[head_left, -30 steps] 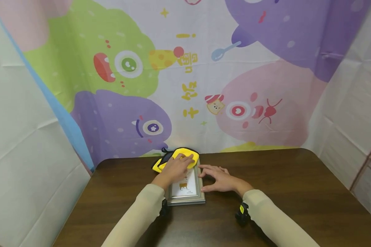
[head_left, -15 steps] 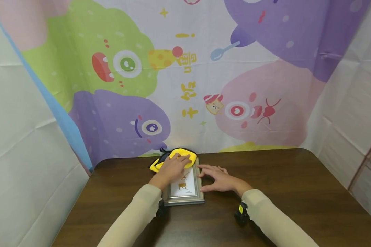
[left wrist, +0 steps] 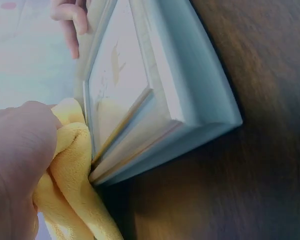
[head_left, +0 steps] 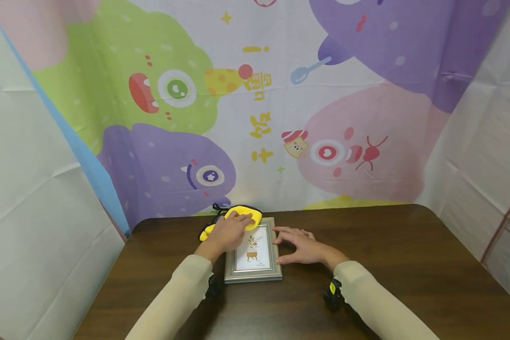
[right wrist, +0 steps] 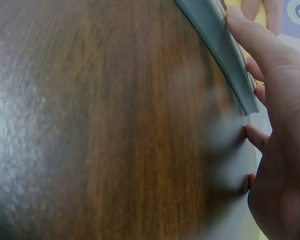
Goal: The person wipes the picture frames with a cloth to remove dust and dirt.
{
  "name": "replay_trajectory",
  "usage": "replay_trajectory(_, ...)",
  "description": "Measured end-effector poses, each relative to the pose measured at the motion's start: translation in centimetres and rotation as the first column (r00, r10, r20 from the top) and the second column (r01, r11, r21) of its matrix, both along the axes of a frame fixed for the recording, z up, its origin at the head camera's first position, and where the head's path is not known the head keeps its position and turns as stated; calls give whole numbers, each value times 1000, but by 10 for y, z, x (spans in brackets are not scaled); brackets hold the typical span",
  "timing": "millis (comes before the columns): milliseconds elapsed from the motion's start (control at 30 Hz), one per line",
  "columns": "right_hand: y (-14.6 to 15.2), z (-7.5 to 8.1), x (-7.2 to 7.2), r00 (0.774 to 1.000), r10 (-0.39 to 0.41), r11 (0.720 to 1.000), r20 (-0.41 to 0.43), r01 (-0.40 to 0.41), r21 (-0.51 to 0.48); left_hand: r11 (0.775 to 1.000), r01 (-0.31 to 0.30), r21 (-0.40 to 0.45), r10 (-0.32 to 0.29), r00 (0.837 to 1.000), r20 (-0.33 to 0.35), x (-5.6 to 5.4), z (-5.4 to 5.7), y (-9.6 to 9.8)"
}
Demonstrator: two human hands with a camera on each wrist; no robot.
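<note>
A silver-beige picture frame (head_left: 253,275) lies flat on the table, its white print showing a plant in a brown pot. My left hand (head_left: 225,234) holds a yellow cloth (head_left: 240,213) with black edging over the frame's far left corner. In the left wrist view the cloth (left wrist: 72,165) is bunched under the hand (left wrist: 20,165), against the frame's left side. My right hand (head_left: 302,246) rests at the frame's right edge, thumb and fingers spread along it. In the right wrist view, the thumb (right wrist: 255,37) lies against the frame's side (right wrist: 215,47).
The dark wood table (head_left: 378,278) extends around the frame. Behind its far edge hangs a cartoon-printed curtain (head_left: 263,184), with pale fabric walls at both sides. A dark wrist device (head_left: 333,293) sits below the right sleeve.
My left hand has slid the cloth left across the frame's far end, uncovering more of the print and the far right corner. The right hand and frame stay in place.
</note>
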State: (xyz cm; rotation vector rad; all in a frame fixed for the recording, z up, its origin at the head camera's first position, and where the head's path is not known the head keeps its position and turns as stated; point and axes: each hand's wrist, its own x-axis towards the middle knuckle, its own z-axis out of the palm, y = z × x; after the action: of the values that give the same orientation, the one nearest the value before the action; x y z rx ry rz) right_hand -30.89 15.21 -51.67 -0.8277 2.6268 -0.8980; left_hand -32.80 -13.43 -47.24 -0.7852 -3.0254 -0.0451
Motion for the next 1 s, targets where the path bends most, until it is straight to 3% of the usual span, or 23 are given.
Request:
replay_trajectory(133,0,-1,0,1000,12,1000,-18,-12,-7,999,10,31,-7,997,-82,-2,7,-1)
replay_trajectory(300,1,-1,-1,1000,10,1000,-19,-10,-5,998,-27,64,36,987,-158,-7,11,-2)
replay_trajectory(467,2,1,0,1000,13,1000,-15,-14,-14,992,-58,110,70,991,-113,-8,8,-2)
replay_trajectory(633,2,1,3,999,24,999,-28,-25,-32,986,-99,131,101,995,-12,-11,1,-4)
replay_trajectory(800,2,-1,2,999,33,998,-39,-35,-44,977,-137,160,125,988,87,-15,-4,-7)
replay_trajectory(1000,4,-10,-3,998,37,998,-55,-39,-41,973,-138,182,119,987,111,-19,-5,-7)
